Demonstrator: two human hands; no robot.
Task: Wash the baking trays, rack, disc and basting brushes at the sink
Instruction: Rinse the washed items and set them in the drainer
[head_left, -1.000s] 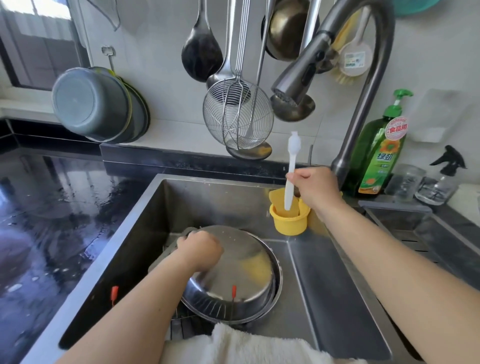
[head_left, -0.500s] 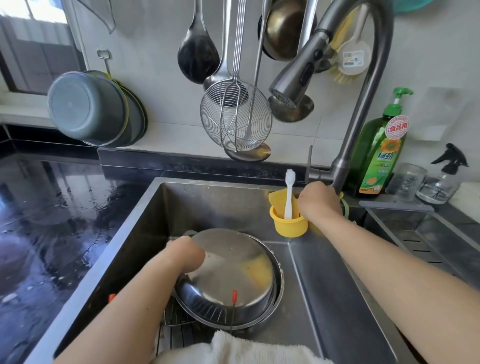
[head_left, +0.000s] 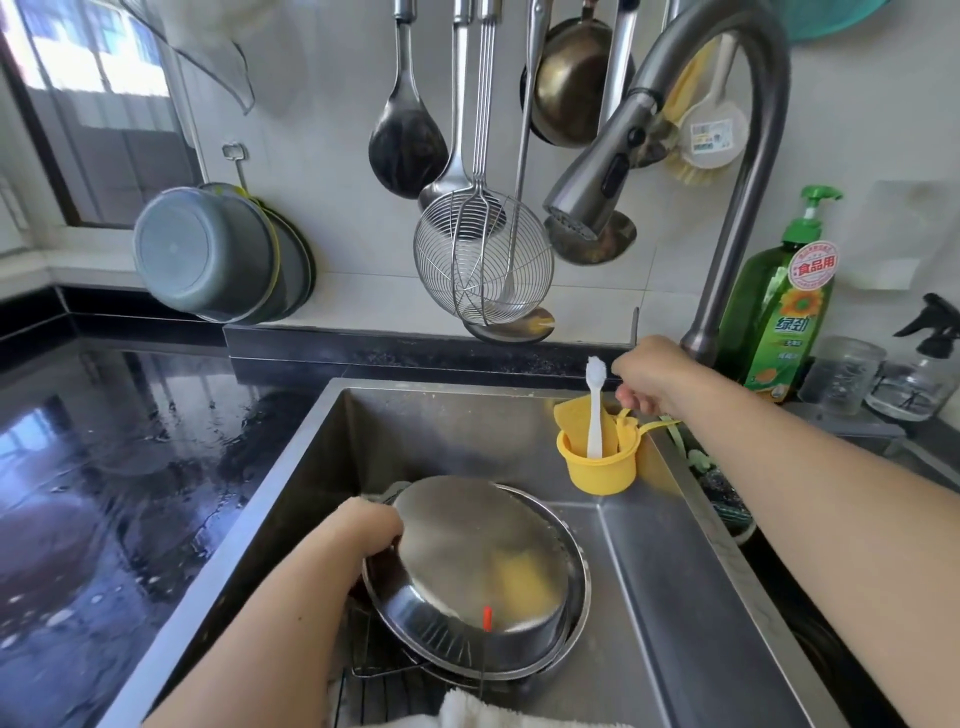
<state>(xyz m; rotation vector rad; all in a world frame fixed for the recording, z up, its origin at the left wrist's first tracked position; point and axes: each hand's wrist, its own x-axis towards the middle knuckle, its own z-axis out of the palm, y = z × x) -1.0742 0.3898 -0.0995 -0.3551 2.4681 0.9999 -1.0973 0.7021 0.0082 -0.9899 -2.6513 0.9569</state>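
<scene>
Head view looks down into the sink (head_left: 675, 597), where the upturned tray (head_left: 478, 566) lies low and centre on the rack (head_left: 374, 670), tipped so its far rim rides higher. The left hand (head_left: 371, 530) grips that tray at its left edge, fingers curled under the rim, forearm reaching straight in from below. The white brush (head_left: 595, 410) stands nearly upright in the yellow cup (head_left: 597, 470) at the sink's back right corner, head up, its long axis vertical. The right hand (head_left: 647, 374) is far nearer to it, just beside and right of the brush head, fingers curled, apparently pinching a yellow strap at the cup's rim, though I cannot tell for sure. Any brush move looks to fall to the right hand.
</scene>
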